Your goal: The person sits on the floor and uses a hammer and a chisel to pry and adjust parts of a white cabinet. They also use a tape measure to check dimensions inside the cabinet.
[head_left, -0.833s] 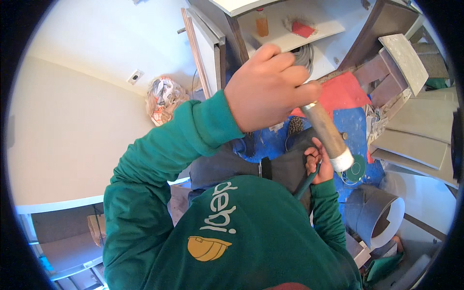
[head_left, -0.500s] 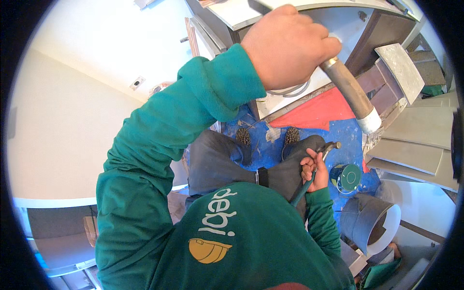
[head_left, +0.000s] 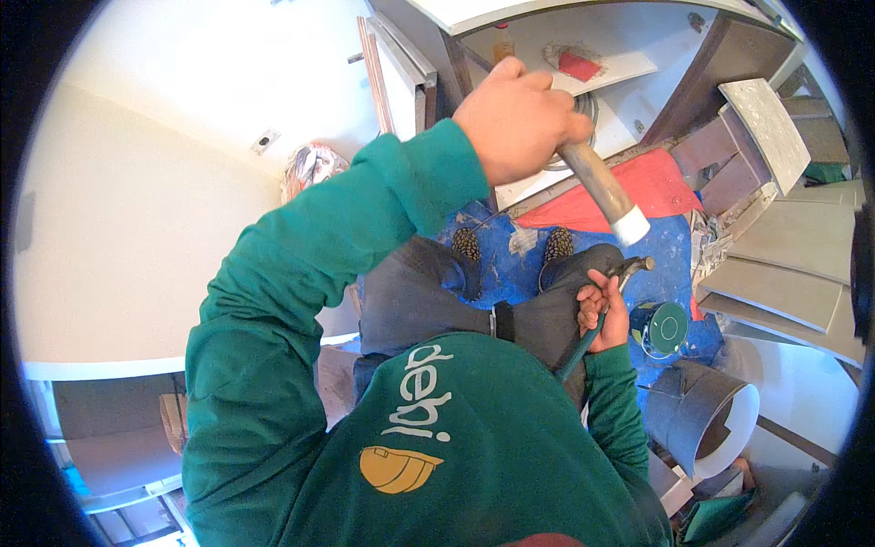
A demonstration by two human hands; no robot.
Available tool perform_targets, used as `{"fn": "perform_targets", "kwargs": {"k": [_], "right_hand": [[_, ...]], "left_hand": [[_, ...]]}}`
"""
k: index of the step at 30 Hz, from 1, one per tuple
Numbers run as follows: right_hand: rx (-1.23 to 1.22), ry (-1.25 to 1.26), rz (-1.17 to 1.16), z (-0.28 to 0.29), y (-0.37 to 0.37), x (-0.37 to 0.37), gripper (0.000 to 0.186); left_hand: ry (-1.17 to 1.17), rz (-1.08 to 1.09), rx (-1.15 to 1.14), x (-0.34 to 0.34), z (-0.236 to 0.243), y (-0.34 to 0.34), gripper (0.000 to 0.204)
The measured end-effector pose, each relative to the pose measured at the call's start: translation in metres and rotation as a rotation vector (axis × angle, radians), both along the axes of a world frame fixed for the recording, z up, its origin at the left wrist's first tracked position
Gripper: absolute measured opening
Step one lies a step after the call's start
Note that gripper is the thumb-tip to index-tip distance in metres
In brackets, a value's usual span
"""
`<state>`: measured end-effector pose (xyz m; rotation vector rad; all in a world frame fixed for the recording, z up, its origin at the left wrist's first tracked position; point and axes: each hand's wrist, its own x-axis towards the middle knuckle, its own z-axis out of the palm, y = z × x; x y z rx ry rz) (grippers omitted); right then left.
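Observation:
Raised in front of me, my left hand (head_left: 521, 123) is closed round a chisel with a thick wooden handle (head_left: 597, 182) and a white butt end that points down to the right. The fist hides its blade now. Lower down, beside my right thigh, my right hand (head_left: 606, 314) grips a claw hammer (head_left: 583, 346) by its teal handle. The metal hammer head (head_left: 635, 266) sticks out above the fingers. Both sleeves are green, and my dark trousers (head_left: 424, 292) show below.
An open cabinet (head_left: 629, 68) stands ahead, with coiled cable inside. Red sheeting (head_left: 656, 187) lies before it on the blue-covered floor (head_left: 497, 273). A green paint can (head_left: 661, 330), a curved sheet roll (head_left: 697, 419) and stacked panels (head_left: 775, 296) are at right. A pale wall rises left.
My left hand has moved down and away with the chisel, so its handle end now sits further left. More of the cabinet interior shows. The right hand keeps its hold on the hammer.

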<state>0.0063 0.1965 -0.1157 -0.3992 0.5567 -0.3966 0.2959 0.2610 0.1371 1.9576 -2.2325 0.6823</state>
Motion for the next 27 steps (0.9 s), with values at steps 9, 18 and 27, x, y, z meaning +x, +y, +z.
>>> {"fn": "perform_targets", "kwargs": {"k": [9, 18, 27], "right_hand": [[-0.006, -0.010, 0.024, 0.000, -0.001, 0.000, 0.046], [-0.037, 0.004, 0.034, -0.002, -0.001, 0.000, 0.044], [-0.075, 0.062, 0.052, -0.006, -0.002, 0.000, 0.046]], "left_hand": [[0.051, 0.070, -0.042, 0.010, -0.010, -0.005, 0.022], [0.076, 0.139, -0.007, 0.010, -0.004, -0.013, 0.022], [0.125, 0.111, -0.060, 0.014, -0.003, -0.009, 0.017]]}}
